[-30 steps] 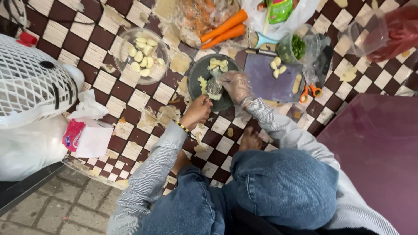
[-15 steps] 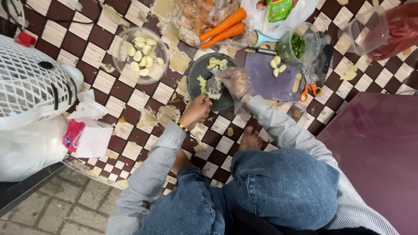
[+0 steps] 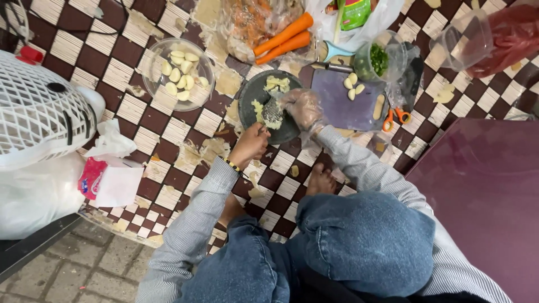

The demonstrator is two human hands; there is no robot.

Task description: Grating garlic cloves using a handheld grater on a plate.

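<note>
Clear plastic is wrapping the right hand (image 3: 303,108) like a loose glove, and that hand is pressing a small metal grater (image 3: 273,112) down onto the dark round plate (image 3: 252,92), fingers curled closed around the grater's handle. Pale grated garlic (image 3: 259,106) is piling up on the plate just beside the grater, with more shreds near the far rim. Bare, the left hand (image 3: 250,145) is resting at the plate's near edge, fingers curled in; whether it is pinching anything I cannot tell. Peeled cloves are waiting in a clear glass bowl (image 3: 199,92) to the left, and a few more are lying on the purple cutting board (image 3: 337,112), close to the orange-handled scissors (image 3: 394,116). Two carrots (image 3: 283,36) are lying beyond the plate on the checkered floor mat (image 3: 168,134). As I judge it, the loose glove could snag on the grater's teeth (the plastic is bunching right there), and the plate could skid on the mat, since the left hand is steadying only its edge.
</note>
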